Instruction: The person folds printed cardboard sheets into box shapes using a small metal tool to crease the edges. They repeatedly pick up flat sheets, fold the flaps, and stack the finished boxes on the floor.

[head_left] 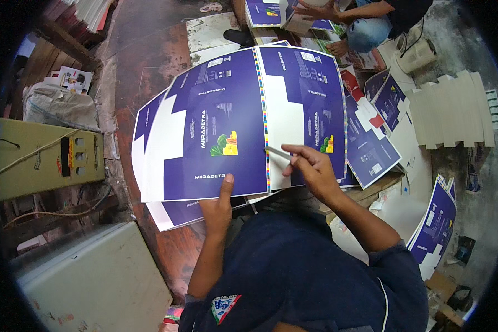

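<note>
Over the lap, left hand (pixel 218 206) pinches a printed blue sheet (pixel 221 124) while right hand (pixel 311 166) grips a thin blade (pixel 278 152).

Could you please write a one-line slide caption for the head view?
Left hand steadies a printed blue-and-white sheet while the right hand holds a thin tool over it.

Soft, even light falls from above, bright enough to read colours clearly. The glossy dark-blue printed cardboard sheet (pixel 227 122) catches a faint sheen, no harsh glare. Shadows lie weak under its edges. Corners go black in a round vignette, straight edges bow outward, and detail near the rim smears slightly.
</note>
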`<state>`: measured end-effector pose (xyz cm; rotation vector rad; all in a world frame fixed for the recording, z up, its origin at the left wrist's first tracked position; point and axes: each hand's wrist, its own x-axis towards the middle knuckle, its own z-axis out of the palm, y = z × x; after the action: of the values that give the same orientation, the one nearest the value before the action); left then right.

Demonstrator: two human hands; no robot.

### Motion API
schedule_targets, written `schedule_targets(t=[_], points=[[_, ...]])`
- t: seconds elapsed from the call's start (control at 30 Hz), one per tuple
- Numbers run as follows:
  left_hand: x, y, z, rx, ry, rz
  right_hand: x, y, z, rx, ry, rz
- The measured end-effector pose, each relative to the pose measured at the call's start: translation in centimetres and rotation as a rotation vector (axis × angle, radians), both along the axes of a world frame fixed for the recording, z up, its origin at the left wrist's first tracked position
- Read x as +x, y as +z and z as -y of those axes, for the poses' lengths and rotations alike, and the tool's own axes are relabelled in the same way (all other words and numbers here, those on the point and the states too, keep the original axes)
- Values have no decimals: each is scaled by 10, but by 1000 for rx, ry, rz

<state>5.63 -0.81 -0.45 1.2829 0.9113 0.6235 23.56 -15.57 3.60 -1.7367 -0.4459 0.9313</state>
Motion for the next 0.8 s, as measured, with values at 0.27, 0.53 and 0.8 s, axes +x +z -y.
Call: schedule_targets(t=[0.27, 0.53, 0.8], points=[[4, -9, 3, -83, 91, 48, -25, 22, 30, -150, 58, 1], [3, -4, 3, -78, 53, 46, -30, 26, 29, -154, 69, 75], [4, 1, 7, -137, 88, -5, -37, 19, 34, -101, 125, 200]])
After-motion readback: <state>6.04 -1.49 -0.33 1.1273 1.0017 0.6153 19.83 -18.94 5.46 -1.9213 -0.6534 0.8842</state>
